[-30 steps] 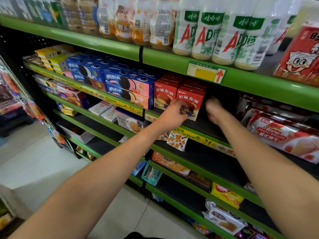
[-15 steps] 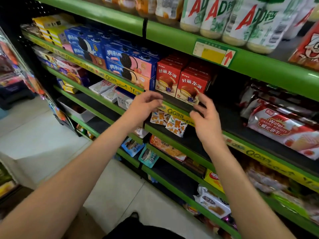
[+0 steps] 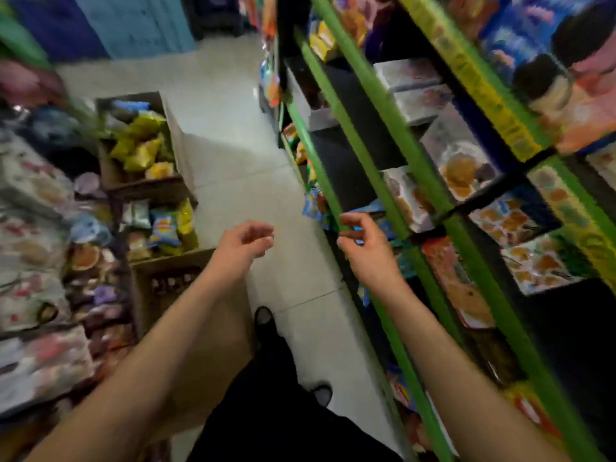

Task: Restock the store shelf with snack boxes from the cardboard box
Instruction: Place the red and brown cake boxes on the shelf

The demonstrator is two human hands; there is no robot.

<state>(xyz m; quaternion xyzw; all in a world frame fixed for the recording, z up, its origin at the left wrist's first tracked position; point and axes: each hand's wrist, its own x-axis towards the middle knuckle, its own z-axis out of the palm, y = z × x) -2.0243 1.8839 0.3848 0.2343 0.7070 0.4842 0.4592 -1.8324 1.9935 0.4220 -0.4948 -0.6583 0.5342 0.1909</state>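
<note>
The view is blurred and turned down the aisle. My left hand (image 3: 241,243) hangs over the floor with loosely curled fingers and holds nothing. My right hand (image 3: 361,243) is beside the green shelf rails (image 3: 393,208), fingers loosely curled, also holding nothing. Two cardboard boxes stand on the floor at the left: a far one (image 3: 173,141) with yellow snack bags and a nearer one (image 3: 173,281) with mixed packets. Snack boxes (image 3: 463,158) fill the shelves on the right.
Piles of wrapped goods (image 3: 36,261) crowd the left edge. A strip of tiled floor (image 3: 240,161) runs between the boxes and the shelf unit. My legs and dark shoes (image 3: 265,323) are below the hands. Blue boxes (image 3: 533,38) sit top right.
Both hands have left the red boxes on the shelf and dropped low. The view has swung left and down from the shelf to the aisle floor and the cardboard boxes.
</note>
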